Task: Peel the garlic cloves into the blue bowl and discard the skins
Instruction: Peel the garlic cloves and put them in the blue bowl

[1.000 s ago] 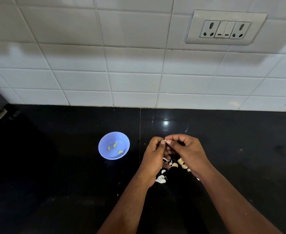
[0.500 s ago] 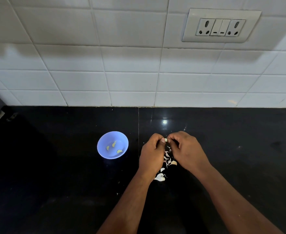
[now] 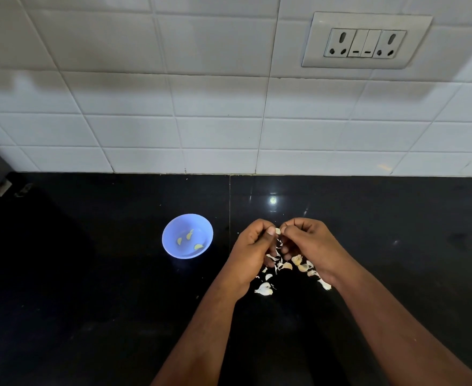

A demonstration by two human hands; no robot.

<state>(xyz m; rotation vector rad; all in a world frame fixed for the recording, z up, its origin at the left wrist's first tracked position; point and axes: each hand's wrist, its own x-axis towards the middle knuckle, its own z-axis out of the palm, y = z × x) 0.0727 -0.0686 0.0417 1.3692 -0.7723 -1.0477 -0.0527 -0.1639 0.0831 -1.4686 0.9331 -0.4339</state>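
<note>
Both the left hand and right hand are pinching one small pale garlic clove at their fingertips, with the round blue plastic bowl sitting nearer the left.

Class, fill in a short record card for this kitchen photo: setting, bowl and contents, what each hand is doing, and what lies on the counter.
Setting: black counter, white tiled wall, socket plate
Bowl: blue bowl, left of the hands, holding three peeled cloves
Left hand: pinching a garlic clove
Right hand: pinching the same clove from the other side
Counter under hands: loose skins and cloves
</note>
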